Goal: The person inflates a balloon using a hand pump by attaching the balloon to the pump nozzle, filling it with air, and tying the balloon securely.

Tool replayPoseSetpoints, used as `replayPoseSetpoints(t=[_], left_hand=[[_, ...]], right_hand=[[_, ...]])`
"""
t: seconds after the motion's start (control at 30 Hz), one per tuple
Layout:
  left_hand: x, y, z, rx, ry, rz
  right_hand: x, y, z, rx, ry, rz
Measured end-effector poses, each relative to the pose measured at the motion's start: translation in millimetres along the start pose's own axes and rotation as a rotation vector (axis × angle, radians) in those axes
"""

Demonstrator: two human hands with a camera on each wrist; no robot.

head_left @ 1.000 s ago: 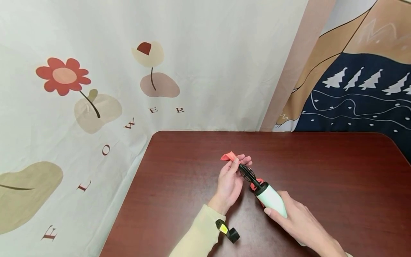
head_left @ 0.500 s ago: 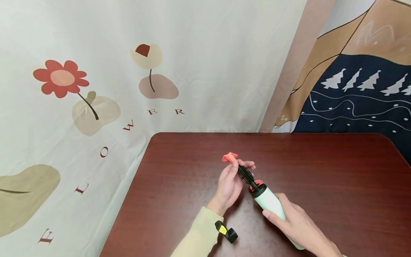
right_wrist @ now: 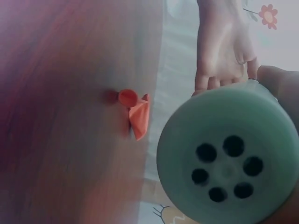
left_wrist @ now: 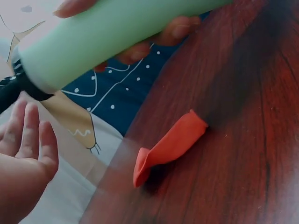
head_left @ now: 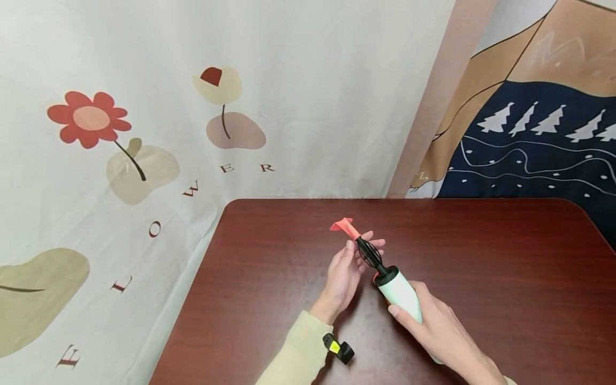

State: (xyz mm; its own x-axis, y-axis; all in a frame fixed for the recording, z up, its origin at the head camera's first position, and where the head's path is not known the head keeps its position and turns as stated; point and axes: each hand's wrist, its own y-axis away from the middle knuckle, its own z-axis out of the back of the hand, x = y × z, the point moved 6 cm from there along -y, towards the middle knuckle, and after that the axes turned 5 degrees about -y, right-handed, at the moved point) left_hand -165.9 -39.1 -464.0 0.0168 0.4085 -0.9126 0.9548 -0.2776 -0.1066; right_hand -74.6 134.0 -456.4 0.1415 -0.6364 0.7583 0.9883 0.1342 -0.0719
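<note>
**Pale green cylinder (head_left: 399, 294) in the right hand (head_left: 440, 323), red balloon (head_left: 345, 226) at its tip**

Item one: pale green cylinder, raised over the worktop (head_left: 269, 256) and tilted toward the left; black collar (head_left: 387, 274) and openwork black nozzle (head_left: 369, 251) at the far end, ring of six dark holes (right_wrist: 233, 145) in the rear face. Clamped in the curled fingers of the right hand.

Item two: red balloon, in line with the nozzle tip, its free end pointing away from the person.

Item three: left hand (head_left: 341, 280), palm up, just beside the nozzle, with fingers (left_wrist: 32, 126) extended and slightly apart. Cannot tell about contact with the nozzle or balloon.

Item four: second red balloon (left_wrist: 173, 142), limp and bent, on the worktop below the cylinder; largely screened by it in the head view.

Surroundings: pale sleeve (head_left: 300, 345) with black wrist device (head_left: 339, 348), yellow-patched, at the left cuff; white curtain (head_left: 327, 96) printed with flowers and letters, close along the worktop's edge; dark blue cloth (head_left: 510, 155) with white trees, behind on the right.
</note>
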Motion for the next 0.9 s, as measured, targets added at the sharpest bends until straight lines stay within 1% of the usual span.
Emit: replayPoseSetpoints(t=[0.03, 0.07, 0.13, 0.2, 0.23, 0.27, 0.33, 0.4, 0.43, 0.53, 0.6, 0.73, 0.9], left_hand=[[-0.9, 0.6, 1.9, -0.039, 0.003, -0.015], [-3.1, 1.3, 4.8, -0.091, -0.018, -0.045], [-10.1, 2.8, 12.4, -0.21, -0.106, -0.14], [-20.5, 5.2, 19.8, -0.322, -0.255, -0.262], [-26.7, 6.2, 22.5, -0.364, -0.363, -0.33], [-32.8, 7.1, 23.8, -0.389, -0.473, -0.397], [-43.6, 8.6, 23.3, -0.4, -0.665, -0.525], [-51.5, 9.7, 21.1, -0.383, -0.836, -0.641], [-54.9, 9.9, 19.8, -0.375, -0.907, -0.689], [-60.7, 9.6, 17.6, -0.343, -1.025, -0.787], [-62.5, 9.0, 17.5, -0.335, -1.069, -0.818], [-65.4, 7.3, 17.2, -0.318, -1.12, -0.852], [-70.8, 4.3, 12.7, -0.274, -1.211, -0.905]], right_hand=[[0.7, -0.5, 0.6, -0.006, -0.004, 0.001], [1.2, -0.7, 1.3, -0.011, -0.006, 0.004], [1.9, -0.9, 2.7, -0.019, -0.008, 0.01], [2.0, -0.9, 4.1, -0.023, -0.006, 0.012], [1.8, -0.9, 4.7, -0.024, -0.007, 0.01], [1.5, -0.8, 5.0, -0.023, -0.008, 0.008], [0.5, -0.7, 4.9, -0.016, -0.007, 0.003], [-0.3, -0.5, 4.7, -0.011, -0.007, -0.001], [-0.3, -0.6, 4.6, -0.01, -0.006, -0.003], [-0.5, -0.8, 4.1, -0.005, 0.003, -0.007], [-0.6, -1.1, 3.9, 0.001, 0.014, -0.014], [-0.5, -2.2, 3.7, 0.012, 0.041, -0.014], [2.3, -3.4, 4.7, -0.003, 0.062, 0.027]])
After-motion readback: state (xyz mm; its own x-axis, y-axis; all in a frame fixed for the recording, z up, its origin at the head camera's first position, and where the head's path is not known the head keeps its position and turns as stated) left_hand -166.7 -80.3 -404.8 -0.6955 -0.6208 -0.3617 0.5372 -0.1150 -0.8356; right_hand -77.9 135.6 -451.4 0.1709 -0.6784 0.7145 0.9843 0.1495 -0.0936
